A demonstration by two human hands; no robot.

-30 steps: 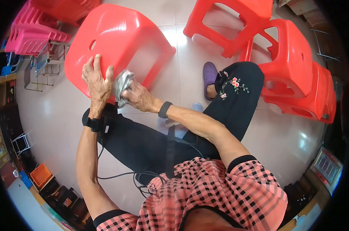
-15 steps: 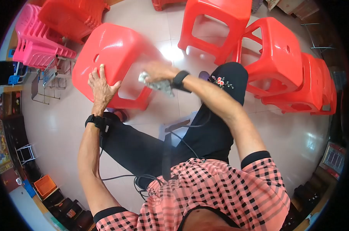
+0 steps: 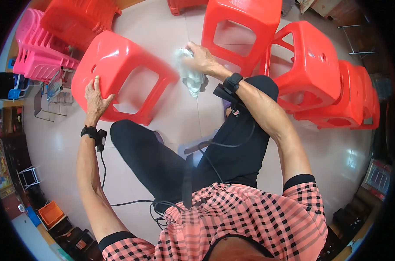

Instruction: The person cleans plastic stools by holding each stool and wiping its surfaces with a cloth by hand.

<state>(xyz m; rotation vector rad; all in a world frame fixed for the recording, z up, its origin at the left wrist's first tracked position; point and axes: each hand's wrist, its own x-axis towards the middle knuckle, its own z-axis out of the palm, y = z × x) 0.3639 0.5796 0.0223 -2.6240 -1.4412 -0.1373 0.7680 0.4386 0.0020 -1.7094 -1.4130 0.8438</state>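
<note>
A red plastic stool (image 3: 114, 54) is tipped over at the left, its seat turned toward the left and its legs pointing right. My left hand (image 3: 96, 99) lies on the seat near the central hole, fingers spread. In my right hand (image 3: 202, 61) is a pale, crumpled cloth (image 3: 192, 83), which hangs down below the fingers. That hand is just right of the stool's leg ends, and a small gap seems to separate them. Motion blurs the cloth's upper part and the stool's legs.
Another red stool (image 3: 245, 13) stands ahead, with more red stools (image 3: 317, 65) lined up at the right. Stacked pink stools (image 3: 30, 48) and stacked red stools (image 3: 77, 19) are at the far left, near a metal folding frame (image 3: 60, 85). A cable (image 3: 132, 202) crosses my lap.
The tipped stool and my left hand have shifted left. My right hand has moved up and to the right with the cloth, away from the stool's legs. My left knee has risen.
</note>
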